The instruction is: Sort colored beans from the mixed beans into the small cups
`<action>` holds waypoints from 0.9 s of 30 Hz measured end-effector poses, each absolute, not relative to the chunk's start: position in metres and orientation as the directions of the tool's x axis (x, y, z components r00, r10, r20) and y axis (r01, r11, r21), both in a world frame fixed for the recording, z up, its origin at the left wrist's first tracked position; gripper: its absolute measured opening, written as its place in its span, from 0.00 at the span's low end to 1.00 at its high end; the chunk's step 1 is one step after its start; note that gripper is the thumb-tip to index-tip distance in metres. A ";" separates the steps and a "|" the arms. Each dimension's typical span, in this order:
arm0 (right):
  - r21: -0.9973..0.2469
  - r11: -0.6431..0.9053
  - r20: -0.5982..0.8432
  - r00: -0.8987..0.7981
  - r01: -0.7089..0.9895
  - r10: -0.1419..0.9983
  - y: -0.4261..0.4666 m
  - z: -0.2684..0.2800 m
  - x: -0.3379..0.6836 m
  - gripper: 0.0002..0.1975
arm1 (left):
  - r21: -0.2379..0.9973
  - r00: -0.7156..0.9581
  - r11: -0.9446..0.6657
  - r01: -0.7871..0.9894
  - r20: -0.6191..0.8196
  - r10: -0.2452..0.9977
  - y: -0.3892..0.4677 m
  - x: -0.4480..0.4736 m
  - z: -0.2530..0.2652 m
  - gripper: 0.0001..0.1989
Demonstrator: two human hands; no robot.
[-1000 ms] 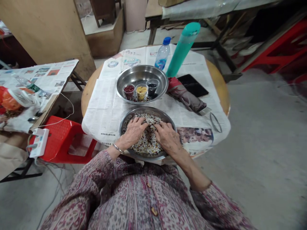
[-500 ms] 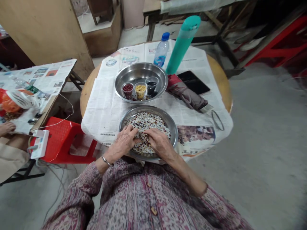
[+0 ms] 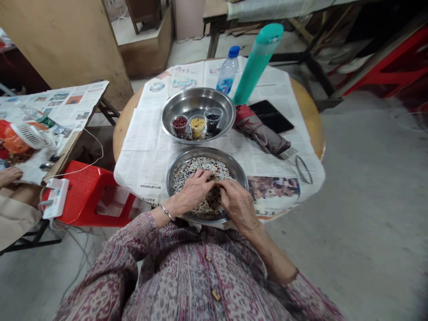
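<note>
A shallow steel basin (image 3: 245,178) stands at the table's near edge, with a mix of white grains and darker beans (image 3: 187,171) spread over its bottom. My left hand (image 3: 195,189) reaches in over the mix, its fingers bent and drawn together. Close by on the right, my right hand (image 3: 239,203) also has its fingers curled together, low over the mix. Both sets of fingertips nearly meet near the middle of the basin. Whatever lies between them is too small or hidden to make out. A bare, darker patch of basin bottom shows below the fingers.
Behind stands a second steel basin (image 3: 167,113) holding cups of red beans (image 3: 179,125), yellow beans (image 3: 197,126) and black beans (image 3: 212,121). A water bottle (image 3: 228,71), green bottle (image 3: 259,62), folded umbrella (image 3: 262,133) and dark tablet (image 3: 271,116) lie beyond. Another person's hand (image 3: 10,176) is far left.
Both my hands have moved to the right across the basin, the left one also slightly farther in. The fingertips are closer together, and more white grains show at the left.
</note>
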State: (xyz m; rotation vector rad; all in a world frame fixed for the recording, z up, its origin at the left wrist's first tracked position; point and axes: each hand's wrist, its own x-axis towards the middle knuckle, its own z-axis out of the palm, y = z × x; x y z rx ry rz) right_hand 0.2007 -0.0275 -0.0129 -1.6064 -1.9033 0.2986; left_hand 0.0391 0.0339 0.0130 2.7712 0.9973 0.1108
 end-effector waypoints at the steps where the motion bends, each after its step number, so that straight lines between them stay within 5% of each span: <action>1: -0.554 0.225 0.312 -0.050 0.801 0.949 -0.027 -0.014 0.201 0.13 | 0.196 0.764 -0.753 0.629 0.026 0.645 0.039 0.040 0.012 0.13; 9: -0.650 0.211 0.333 0.024 0.730 0.943 -0.027 -0.021 0.199 0.12 | 0.192 0.710 -0.702 0.686 0.036 0.703 0.060 0.040 0.014 0.16; 14: -0.692 0.228 0.365 0.060 0.685 0.929 -0.023 -0.022 0.202 0.12 | 0.297 0.808 -0.768 0.568 -0.027 0.588 0.036 0.032 0.019 0.13; 17: -0.723 0.225 0.359 0.077 0.653 0.930 -0.021 -0.017 0.202 0.11 | 0.401 0.784 -0.726 0.559 0.030 0.620 0.015 0.024 0.022 0.11; 21: -0.751 0.267 0.380 0.065 0.604 0.923 -0.021 -0.005 0.195 0.10 | 0.697 0.560 -0.470 0.541 0.119 0.820 -0.002 0.024 0.024 0.13; 24: -0.747 0.340 0.407 -0.011 0.571 0.914 -0.020 0.001 0.187 0.11 | 0.906 0.405 -0.150 0.395 -0.025 0.914 -0.003 0.032 0.022 0.13; 27: -0.729 0.378 0.410 -0.077 0.571 0.909 -0.020 0.000 0.181 0.13 | 0.970 0.349 0.202 0.138 -0.238 0.906 0.000 0.040 0.019 0.14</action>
